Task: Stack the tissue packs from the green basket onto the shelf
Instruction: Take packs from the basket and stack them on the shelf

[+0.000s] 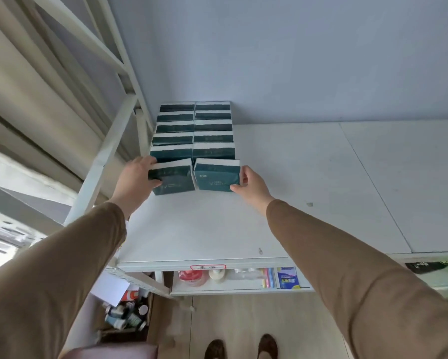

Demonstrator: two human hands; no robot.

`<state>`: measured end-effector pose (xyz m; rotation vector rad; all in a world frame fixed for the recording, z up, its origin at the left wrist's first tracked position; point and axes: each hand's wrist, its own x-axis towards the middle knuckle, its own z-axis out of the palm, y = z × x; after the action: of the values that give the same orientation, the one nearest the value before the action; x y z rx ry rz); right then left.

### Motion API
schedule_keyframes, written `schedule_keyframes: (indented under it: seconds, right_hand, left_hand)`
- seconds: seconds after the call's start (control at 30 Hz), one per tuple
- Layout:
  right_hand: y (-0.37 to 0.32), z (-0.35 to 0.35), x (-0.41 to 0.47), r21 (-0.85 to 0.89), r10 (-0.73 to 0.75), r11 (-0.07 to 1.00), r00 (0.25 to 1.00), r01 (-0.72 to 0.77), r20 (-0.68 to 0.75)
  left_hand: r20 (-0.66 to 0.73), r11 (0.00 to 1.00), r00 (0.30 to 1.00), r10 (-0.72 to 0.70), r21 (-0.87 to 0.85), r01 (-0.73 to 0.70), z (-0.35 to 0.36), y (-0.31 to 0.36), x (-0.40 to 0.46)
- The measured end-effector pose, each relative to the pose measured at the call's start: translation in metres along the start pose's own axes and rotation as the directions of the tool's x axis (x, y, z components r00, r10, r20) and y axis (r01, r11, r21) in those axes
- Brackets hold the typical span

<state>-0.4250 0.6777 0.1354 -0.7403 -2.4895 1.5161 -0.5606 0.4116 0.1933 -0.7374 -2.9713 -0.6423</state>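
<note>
White shelf (282, 177) filling up: left hand (137, 177) and right hand (252, 183) are each gripping a tissue pack (172, 177) by its outer end — looking light and squashy.

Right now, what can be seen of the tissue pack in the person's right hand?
The right-hand tissue pack is a dark teal block in glossy wrap with pale print and a white top edge. The right hand grips its right end. It sits at the front of the stacked packs on the white shelf, beside the left-hand pack.
</note>
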Motion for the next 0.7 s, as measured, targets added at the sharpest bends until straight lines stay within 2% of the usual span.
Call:
schedule_keyframes:
  seconds: [0.33, 0.5, 0.63, 0.7]
  right_hand:
    - [-0.006, 0.025, 0.011, 0.009, 0.053, 0.999, 0.984, -0.052, -0.168]
    - [-0.008, 0.022, 0.009, -0.002, 0.065, 0.998, 0.985, -0.066, -0.157]
    - [-0.012, 0.003, -0.007, -0.105, 0.029, 0.994, 0.991, -0.044, -0.133]
    - [-0.011, -0.012, -0.02, -0.187, -0.012, 0.982, 0.989, -0.017, -0.151]
  left_hand:
    - [-0.025, 0.997, 0.997, 0.079, 0.008, -0.079, 0.007, -0.004, 0.015]
    - [-0.015, 0.988, 0.994, 0.113, 0.104, -0.111, 0.007, -0.005, 0.017]
    - [-0.025, 0.93, 0.965, 0.263, 0.273, -0.246, 0.006, 0.01, 0.009]
    - [-0.004, 0.906, 0.941, 0.339, 0.27, -0.325, 0.008, 0.03, 0.005]
